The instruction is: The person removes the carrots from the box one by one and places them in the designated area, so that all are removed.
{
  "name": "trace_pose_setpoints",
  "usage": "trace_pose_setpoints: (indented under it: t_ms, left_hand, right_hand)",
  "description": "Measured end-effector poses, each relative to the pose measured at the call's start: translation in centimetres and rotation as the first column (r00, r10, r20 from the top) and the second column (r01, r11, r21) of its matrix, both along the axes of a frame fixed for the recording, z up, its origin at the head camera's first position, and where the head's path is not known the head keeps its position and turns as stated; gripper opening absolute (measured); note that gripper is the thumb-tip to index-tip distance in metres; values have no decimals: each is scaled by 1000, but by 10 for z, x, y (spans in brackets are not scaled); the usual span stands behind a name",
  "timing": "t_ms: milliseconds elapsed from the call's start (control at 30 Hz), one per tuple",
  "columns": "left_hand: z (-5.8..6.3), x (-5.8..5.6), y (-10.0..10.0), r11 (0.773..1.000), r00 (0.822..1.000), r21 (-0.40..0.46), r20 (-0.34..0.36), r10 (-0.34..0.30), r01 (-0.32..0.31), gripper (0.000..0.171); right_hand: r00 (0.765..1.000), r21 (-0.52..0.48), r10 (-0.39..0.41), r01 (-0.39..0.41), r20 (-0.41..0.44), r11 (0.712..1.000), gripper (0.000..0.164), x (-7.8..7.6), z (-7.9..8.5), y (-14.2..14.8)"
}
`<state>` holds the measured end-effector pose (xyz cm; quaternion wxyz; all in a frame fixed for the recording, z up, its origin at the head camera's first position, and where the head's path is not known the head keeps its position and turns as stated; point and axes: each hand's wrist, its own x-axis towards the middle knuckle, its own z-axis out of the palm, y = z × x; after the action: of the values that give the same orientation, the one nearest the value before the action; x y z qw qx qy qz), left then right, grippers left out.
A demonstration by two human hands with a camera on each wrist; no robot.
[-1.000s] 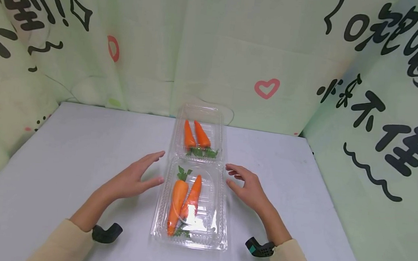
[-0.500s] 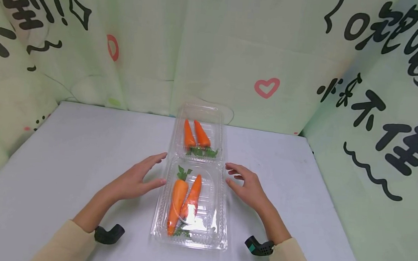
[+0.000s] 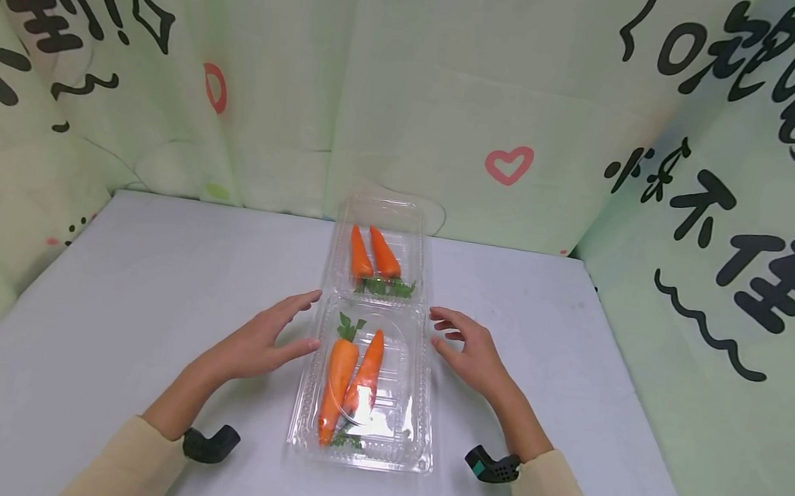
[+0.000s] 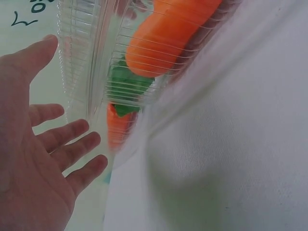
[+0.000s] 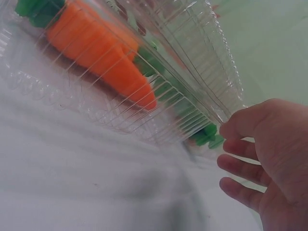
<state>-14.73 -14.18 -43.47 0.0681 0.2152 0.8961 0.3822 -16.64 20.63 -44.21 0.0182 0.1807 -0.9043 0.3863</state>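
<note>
A clear plastic clamshell box lies on the table in front of me. Inside it are two carrots, a thicker one with its green leaves at the far end and a slimmer one pointing the other way. My left hand is at the box's left side, fingers spread and thumb tip right at the rim. Opposite it, my right hand stays beside the right rim with relaxed fingers. Both palms face the box, and neither hand grips anything. The left wrist view shows the straight fingers close to the plastic wall.
Directly behind, a second clear plastic box holds two more carrots, leaves toward me. A white table lies under everything. Pale green curtains with black lettering and pink hearts hang close at the back and both sides.
My left hand has shifted slightly right, closer to the near box's rim. The right hand has barely moved, and the boxes and carrots stay in place.
</note>
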Motion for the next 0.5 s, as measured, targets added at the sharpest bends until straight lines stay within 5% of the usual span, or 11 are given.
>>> trace_pose_setpoints:
  t_ms: [500]
  left_hand:
    - [-1, 0, 4, 1000, 1000, 13, 30, 1, -1, 77]
  right_hand:
    - [999, -63, 24, -22, 31, 998, 48, 0, -4, 2]
